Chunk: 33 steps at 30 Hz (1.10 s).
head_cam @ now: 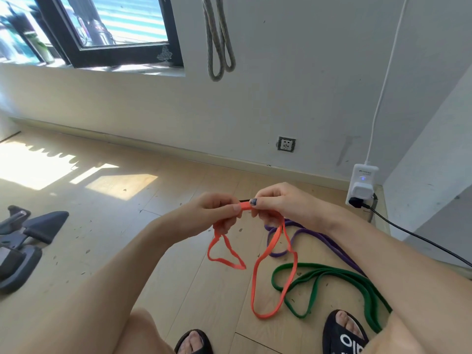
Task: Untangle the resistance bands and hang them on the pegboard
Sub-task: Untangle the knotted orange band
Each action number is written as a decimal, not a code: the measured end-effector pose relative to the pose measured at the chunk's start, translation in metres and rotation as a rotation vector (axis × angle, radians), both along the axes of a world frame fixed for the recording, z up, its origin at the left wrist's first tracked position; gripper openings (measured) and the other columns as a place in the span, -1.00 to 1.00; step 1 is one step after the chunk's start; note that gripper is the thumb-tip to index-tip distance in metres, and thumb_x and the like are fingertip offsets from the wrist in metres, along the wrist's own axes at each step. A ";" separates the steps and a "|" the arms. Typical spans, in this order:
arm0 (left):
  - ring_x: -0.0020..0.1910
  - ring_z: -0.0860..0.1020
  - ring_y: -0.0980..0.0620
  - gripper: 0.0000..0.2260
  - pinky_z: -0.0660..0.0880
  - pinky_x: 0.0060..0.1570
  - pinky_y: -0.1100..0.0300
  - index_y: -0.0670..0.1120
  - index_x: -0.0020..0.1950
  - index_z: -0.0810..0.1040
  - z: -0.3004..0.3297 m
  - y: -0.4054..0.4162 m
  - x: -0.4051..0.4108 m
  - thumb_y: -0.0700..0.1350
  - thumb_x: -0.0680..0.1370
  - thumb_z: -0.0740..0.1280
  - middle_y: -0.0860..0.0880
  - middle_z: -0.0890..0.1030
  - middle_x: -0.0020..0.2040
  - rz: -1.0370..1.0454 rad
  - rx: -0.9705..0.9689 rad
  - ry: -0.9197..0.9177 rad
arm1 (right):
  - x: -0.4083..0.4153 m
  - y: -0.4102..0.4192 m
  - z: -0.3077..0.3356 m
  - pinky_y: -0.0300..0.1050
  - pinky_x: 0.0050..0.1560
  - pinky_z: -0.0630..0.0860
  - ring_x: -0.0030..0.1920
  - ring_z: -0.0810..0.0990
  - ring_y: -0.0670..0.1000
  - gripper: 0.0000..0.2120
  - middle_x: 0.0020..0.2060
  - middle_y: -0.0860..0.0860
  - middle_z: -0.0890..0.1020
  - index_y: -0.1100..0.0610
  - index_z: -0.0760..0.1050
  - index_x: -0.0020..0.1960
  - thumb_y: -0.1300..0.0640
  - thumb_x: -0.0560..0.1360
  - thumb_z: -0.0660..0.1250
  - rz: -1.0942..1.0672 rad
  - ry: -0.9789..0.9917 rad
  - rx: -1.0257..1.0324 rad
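Note:
Both hands hold an orange resistance band (255, 274) above the wooden floor. My left hand (217, 213) pinches one part of it, and a short twisted loop hangs below that hand. My right hand (278, 204) grips the band a few centimetres to the right, and a long loop drops from it to the floor. A purple band (329, 244) lies on the floor behind the orange loop. A green band (327, 274) lies folded on the floor at the right. A grey band (219, 44) hangs on the wall above. No pegboard is in view.
A white plug adapter (361, 186) sits in a low wall socket at the right, with a black cable (419, 238) running across the floor. A second wall socket (286, 144) is left of it. A dark chair base (23, 241) stands at the left. My sandalled feet (344, 333) are at the bottom.

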State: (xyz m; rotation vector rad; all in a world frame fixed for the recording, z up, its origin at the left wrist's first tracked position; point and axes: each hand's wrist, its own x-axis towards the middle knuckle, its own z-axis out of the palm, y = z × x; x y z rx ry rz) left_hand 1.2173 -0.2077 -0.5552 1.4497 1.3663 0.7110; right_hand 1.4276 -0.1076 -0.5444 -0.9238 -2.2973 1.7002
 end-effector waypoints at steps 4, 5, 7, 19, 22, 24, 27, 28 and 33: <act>-0.28 0.52 0.02 -0.81 0.54 -0.17 0.09 -0.06 -0.08 0.59 -0.003 0.002 0.004 -0.07 0.69 0.26 -0.03 0.55 -0.28 -0.027 0.033 0.051 | -0.007 -0.007 -0.001 -0.16 -0.26 0.50 -0.34 0.54 -0.01 -0.67 -0.33 0.03 0.63 0.20 0.63 -0.07 -0.01 0.68 0.27 0.025 -0.006 0.000; -0.27 0.54 0.00 -0.80 0.55 -0.14 0.05 -0.06 -0.08 0.59 -0.003 0.002 0.004 -0.05 0.69 0.27 -0.03 0.57 -0.27 -0.029 0.034 0.057 | -0.008 -0.008 -0.002 -0.16 -0.27 0.48 -0.37 0.51 -0.03 -0.66 -0.38 0.02 0.59 0.22 0.62 -0.10 -0.01 0.68 0.28 0.025 0.003 0.019; -0.22 0.58 -0.03 -0.75 0.58 -0.05 -0.01 -0.09 -0.06 0.60 -0.003 0.001 0.001 0.02 0.67 0.26 -0.04 0.61 -0.24 -0.034 0.014 0.060 | -0.006 -0.006 -0.001 -0.17 -0.26 0.46 -0.41 0.47 -0.06 -0.67 -0.44 0.00 0.52 0.24 0.59 -0.13 0.03 0.67 0.29 0.019 0.032 0.036; -0.22 0.45 -0.05 -0.71 0.47 -0.09 0.07 -0.23 0.01 0.58 0.000 -0.002 -0.003 0.01 0.63 0.30 -0.07 0.49 -0.25 -0.052 -0.013 0.011 | -0.008 -0.006 -0.002 -0.14 -0.29 0.42 -0.40 0.43 -0.04 -0.67 -0.43 -0.03 0.51 0.21 0.62 -0.12 -0.02 0.65 0.31 0.032 0.008 -0.009; -0.23 0.50 0.00 -0.71 0.51 -0.10 0.11 -0.16 -0.01 0.61 0.003 -0.004 -0.002 0.04 0.66 0.27 -0.02 0.56 -0.25 -0.051 -0.019 0.025 | -0.005 -0.005 0.000 -0.22 -0.37 0.30 -0.43 0.32 -0.07 -0.66 -0.47 -0.09 0.42 0.17 0.61 -0.16 -0.03 0.66 0.31 0.027 0.022 0.007; -0.22 0.56 0.02 -0.74 0.55 -0.10 0.16 -0.14 0.09 0.61 0.004 -0.005 -0.003 0.03 0.67 0.26 -0.01 0.64 -0.18 -0.026 -0.004 0.022 | -0.002 -0.004 0.000 -0.22 -0.38 0.25 -0.45 0.28 -0.07 -0.66 -0.49 -0.13 0.39 0.12 0.59 -0.20 -0.03 0.66 0.30 0.011 0.021 0.007; -0.16 0.67 -0.02 -0.86 0.65 -0.04 0.08 -0.11 0.15 0.51 0.004 -0.007 -0.005 -0.10 0.63 0.35 0.04 0.65 -0.05 0.025 0.099 0.058 | 0.000 -0.004 0.000 -0.20 -0.39 0.20 -0.45 0.24 -0.07 -0.66 -0.48 -0.12 0.36 0.13 0.57 -0.19 -0.03 0.67 0.29 0.000 0.037 -0.019; -0.13 0.69 -0.04 -0.87 0.67 0.00 0.03 -0.11 0.12 0.49 0.004 -0.007 -0.004 -0.14 0.62 0.38 0.06 0.64 -0.06 0.024 0.149 0.104 | 0.000 -0.004 0.000 -0.20 -0.40 0.19 -0.45 0.22 -0.07 -0.66 -0.48 -0.12 0.34 0.16 0.56 -0.17 -0.02 0.68 0.28 -0.006 0.046 -0.034; -0.14 0.70 0.07 -0.89 0.68 -0.13 0.02 0.02 -0.01 0.38 0.004 -0.007 0.000 0.01 0.65 0.27 0.02 0.68 -0.11 0.014 0.376 0.447 | 0.001 -0.005 -0.001 -0.20 -0.40 0.17 -0.44 0.21 -0.07 -0.64 -0.48 -0.11 0.33 0.19 0.56 -0.15 -0.05 0.67 0.28 -0.028 0.045 -0.061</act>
